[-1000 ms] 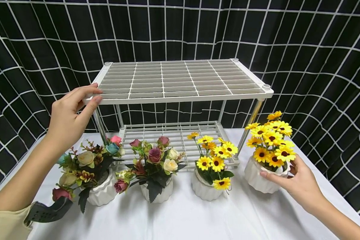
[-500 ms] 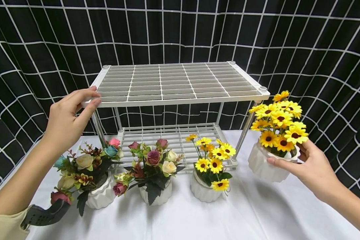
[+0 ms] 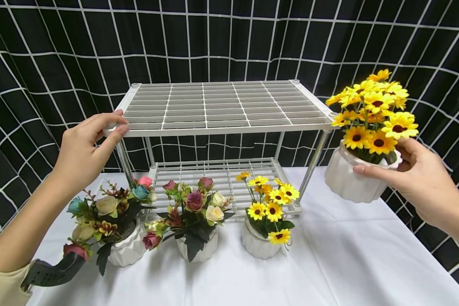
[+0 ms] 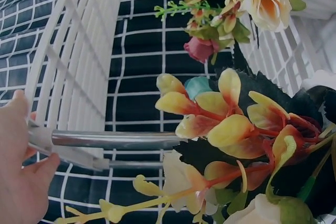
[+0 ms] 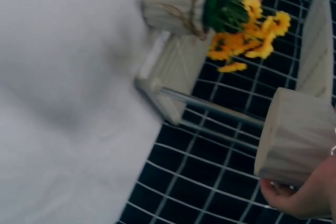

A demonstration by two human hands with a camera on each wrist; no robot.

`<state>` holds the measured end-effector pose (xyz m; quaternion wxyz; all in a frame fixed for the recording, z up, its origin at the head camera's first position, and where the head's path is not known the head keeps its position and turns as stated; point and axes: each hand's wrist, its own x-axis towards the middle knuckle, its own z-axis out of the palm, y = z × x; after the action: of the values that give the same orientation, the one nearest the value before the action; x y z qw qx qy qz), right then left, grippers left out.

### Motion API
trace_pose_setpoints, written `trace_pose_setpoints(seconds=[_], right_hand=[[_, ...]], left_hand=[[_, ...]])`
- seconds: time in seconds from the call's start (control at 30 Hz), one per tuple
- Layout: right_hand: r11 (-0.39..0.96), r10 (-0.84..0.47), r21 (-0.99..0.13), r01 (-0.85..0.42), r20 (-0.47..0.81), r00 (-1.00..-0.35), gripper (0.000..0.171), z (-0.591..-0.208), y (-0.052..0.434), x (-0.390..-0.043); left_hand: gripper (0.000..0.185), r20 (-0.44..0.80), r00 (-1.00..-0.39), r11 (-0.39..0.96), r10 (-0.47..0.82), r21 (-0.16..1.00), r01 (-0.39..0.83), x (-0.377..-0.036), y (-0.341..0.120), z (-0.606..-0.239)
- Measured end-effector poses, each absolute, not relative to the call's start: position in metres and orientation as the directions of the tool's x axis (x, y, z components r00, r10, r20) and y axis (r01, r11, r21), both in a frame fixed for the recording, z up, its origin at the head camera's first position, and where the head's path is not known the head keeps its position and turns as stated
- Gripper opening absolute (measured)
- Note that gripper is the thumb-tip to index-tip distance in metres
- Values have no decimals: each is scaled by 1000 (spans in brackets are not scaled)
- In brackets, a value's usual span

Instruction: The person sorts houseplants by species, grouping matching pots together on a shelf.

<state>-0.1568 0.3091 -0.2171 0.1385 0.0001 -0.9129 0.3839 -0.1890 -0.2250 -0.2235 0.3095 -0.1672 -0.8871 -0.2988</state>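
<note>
My right hand grips a white ribbed pot of yellow sunflowers, held in the air off the rack's right front corner. In the right wrist view the pot shows its underside, with my fingers around it. My left hand holds the left front corner of the white two-tier wire rack, thumb in front and fingers over the top. The left wrist view shows that hand at the corner beside a metal post.
On the white cloth before the rack stand a mixed-flower pot, a rose pot and another sunflower pot. The lower shelf lies behind them. A black grid-patterned curtain hangs behind and at the sides.
My right hand has lifted the sunflower pot from near the table, up and to the right, to the height of the top shelf. The left hand stays on the rack corner.
</note>
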Motion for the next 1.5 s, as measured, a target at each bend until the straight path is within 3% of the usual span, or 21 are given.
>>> trace_pose_setpoints(seconds=[0.57, 1.2, 1.3, 1.5], right_hand=[[668, 30, -733, -126, 195, -980, 96, -135, 271, -184], [451, -134, -860, -240, 200, -971, 91, -97, 174, -208], [427, -148, -868, -254, 210, -966, 88, -93, 154, -209], [382, -171, -884, -269, 219, -961, 87, -86, 119, -213]], left_hand=[[36, 673, -731, 776, 114, 399, 488, -190, -229, -228], [32, 689, -703, 780, 177, 337, 527, -191, -232, -224], [33, 669, -718, 776, 192, 345, 528, -189, -234, -221], [41, 620, -775, 738, 122, 466, 488, -186, -233, -219]])
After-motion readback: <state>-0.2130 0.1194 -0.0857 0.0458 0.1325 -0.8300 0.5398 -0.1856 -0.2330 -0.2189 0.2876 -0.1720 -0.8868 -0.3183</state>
